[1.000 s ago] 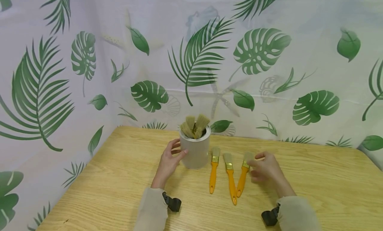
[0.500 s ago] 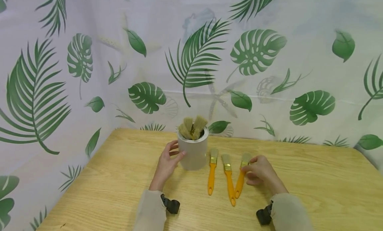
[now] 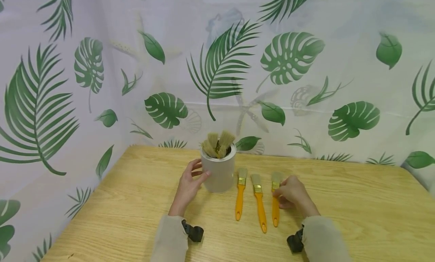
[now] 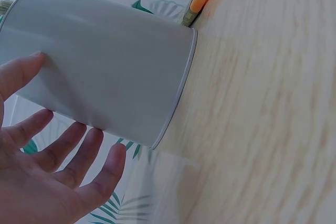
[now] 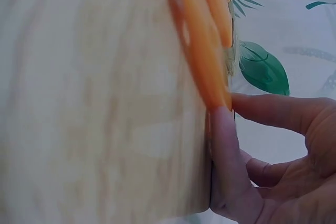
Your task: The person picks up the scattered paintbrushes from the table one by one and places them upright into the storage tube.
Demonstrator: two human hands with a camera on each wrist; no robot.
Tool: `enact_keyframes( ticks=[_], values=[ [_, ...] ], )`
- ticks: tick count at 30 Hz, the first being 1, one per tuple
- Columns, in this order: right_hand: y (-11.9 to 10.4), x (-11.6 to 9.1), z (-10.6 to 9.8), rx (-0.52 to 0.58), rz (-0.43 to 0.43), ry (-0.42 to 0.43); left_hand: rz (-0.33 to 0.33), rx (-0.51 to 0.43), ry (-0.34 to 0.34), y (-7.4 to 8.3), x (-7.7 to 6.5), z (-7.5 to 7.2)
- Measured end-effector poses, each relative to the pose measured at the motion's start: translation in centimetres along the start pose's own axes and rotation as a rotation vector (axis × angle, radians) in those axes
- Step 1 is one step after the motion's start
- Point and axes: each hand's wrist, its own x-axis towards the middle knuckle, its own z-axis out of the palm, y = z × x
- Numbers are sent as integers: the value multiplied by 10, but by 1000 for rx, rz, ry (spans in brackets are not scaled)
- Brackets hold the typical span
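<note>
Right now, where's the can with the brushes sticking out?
In the head view, the can stands upright on the wooden table, just left of the three loose brushes, with the left hand at its left side.

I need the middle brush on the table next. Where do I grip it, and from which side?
Probably pinch the middle brush by its upper orange handle, just below the metal ferrule, coming straight down from above, across its width. It lies flat with the bristles at the far end, and tabletop shows between its handle and both the left brush and right brush.
</note>
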Motion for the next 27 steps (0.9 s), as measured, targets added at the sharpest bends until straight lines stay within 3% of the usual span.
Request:
enact_keyframes(
  ticks=[8, 13, 20, 27],
  values=[
    [-3, 4, 7, -125, -29, 26, 3, 4, 12, -2, 1, -3],
    [-4, 2, 5, -111, -30, 5, 12, 5, 17, -4, 1, -3],
    [8, 4, -7, 87, -60, -17, 23, -1, 13, -4, 0, -2],
    [12, 5, -13, 319, -31, -17, 28, -7, 9, -6, 2, -2]
  ],
)
